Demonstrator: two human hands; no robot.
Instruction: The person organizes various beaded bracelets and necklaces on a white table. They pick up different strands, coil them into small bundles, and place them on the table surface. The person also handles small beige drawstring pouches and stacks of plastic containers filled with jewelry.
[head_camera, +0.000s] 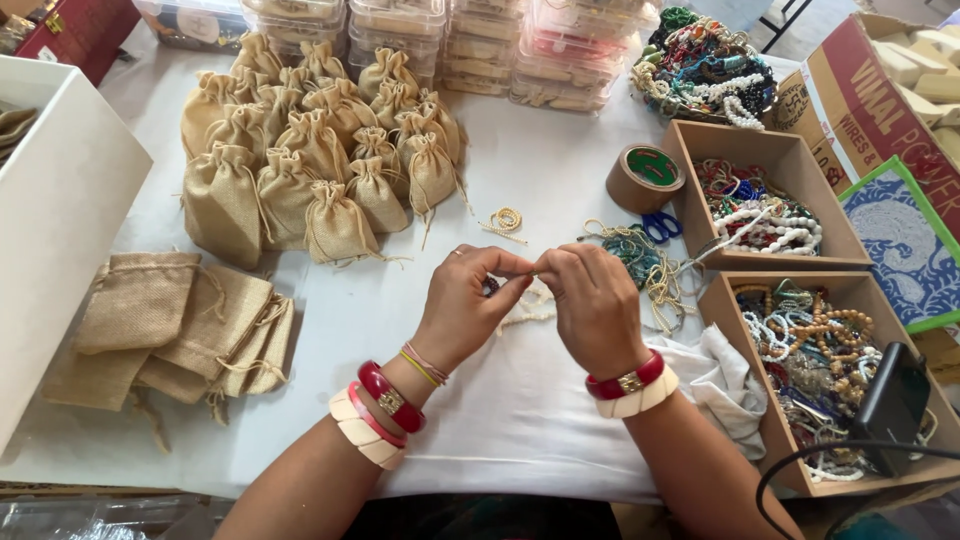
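at the near edge of the table (520, 420), both hands met above the white cloth. the left hand (465, 310) was nearly closed, thumb and forefinger pinched on a thin bead string (525, 312); the right hand (595, 305) was closed the same way, its fingertips touching the left's at the pinch. most of the string was hidden behind the fingers, only a pale loop showing under them, so i could not tell what the tips were doing with it.

to do such fine work well, i judged the pinch should stay light and close to the string's end, with the slack resting on the table so no beads slip.

right of the hands sat a near box (740, 400) of mixed beads, a black device lying on it. beyond the hands lay a tangle of strings, blue scissors (660, 228) and a tape roll (645, 178). left of the hands lay flat jute bags (170, 325); farther back, filled pouches (320, 150), then stacked clear cases (480, 40).
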